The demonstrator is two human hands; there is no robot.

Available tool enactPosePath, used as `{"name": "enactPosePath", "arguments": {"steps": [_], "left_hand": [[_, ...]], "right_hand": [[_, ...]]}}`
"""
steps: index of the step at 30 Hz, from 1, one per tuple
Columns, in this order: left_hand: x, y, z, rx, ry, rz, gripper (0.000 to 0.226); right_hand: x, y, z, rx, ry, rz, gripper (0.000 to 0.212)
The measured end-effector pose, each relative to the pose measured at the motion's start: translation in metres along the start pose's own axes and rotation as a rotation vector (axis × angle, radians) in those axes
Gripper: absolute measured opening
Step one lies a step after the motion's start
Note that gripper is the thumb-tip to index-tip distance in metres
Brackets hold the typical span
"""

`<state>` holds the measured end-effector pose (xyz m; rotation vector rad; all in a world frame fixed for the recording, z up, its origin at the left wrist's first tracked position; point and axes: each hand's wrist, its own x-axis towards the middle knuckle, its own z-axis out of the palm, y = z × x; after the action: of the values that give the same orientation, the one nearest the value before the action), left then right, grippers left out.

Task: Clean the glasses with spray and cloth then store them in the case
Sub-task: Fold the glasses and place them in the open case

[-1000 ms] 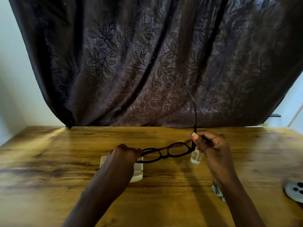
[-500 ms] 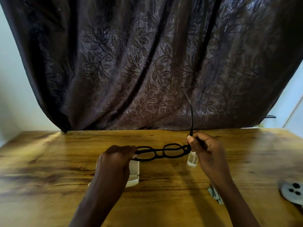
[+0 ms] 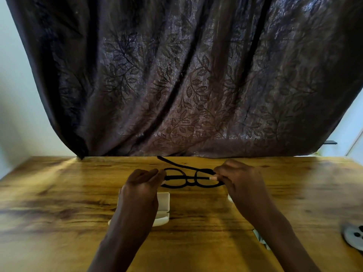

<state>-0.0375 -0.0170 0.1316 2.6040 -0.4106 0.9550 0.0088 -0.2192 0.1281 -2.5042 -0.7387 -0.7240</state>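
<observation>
Pinching the black glasses [image 3: 188,178] at both ends, fingers [image 3: 155,173] of the left hand [image 3: 141,183] and right hand [image 3: 237,179] are holding them just beyond the white case [image 3: 164,201].

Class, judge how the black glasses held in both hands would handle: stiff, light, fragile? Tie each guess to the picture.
Probably light: the glasses hang from pinches by the left hand and right hand alone. Likely delicate at the hinges: thin frame, one arm folded across the lenses, one sticking out. Unlikely to roll, being flat.

A dark leaf-patterned curtain [image 3: 176,75] fills twelve o'clock — pale walls [image 3: 13,95] at nine and three; wooden bench [image 3: 59,193] below.
</observation>
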Motion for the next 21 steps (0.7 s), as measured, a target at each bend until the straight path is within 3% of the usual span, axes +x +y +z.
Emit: {"name": "enactPosePath", "arguments": {"steps": [5, 9, 14, 18, 21], "left_hand": [[-0.002, -0.001, 0.001, -0.024, 0.070, -0.018, 0.042], [-0.004, -0.002, 0.004, -0.062, 0.099, -0.027, 0.037], [-0.003, -0.006, 0.003, -0.113, 0.139, -0.066, 0.031], [-0.001, -0.008, 0.006, -0.217, 0.157, -0.081, 0.015], [0.000, -0.013, 0.009, -0.405, 0.174, -0.196, 0.011]], "right_hand": [[-0.003, 0.006, 0.006, 0.301, 0.068, 0.091, 0.004], [-0.006, 0.009, 0.005, 0.523, 0.143, 0.176, 0.020], [-0.011, 0.020, 0.000, 0.863, 0.044, 0.231, 0.030], [-0.013, 0.019, 0.002, 0.859, 0.087, 0.211, 0.033], [-0.014, 0.020, 0.005, 0.826, 0.166, 0.217, 0.033]]}}
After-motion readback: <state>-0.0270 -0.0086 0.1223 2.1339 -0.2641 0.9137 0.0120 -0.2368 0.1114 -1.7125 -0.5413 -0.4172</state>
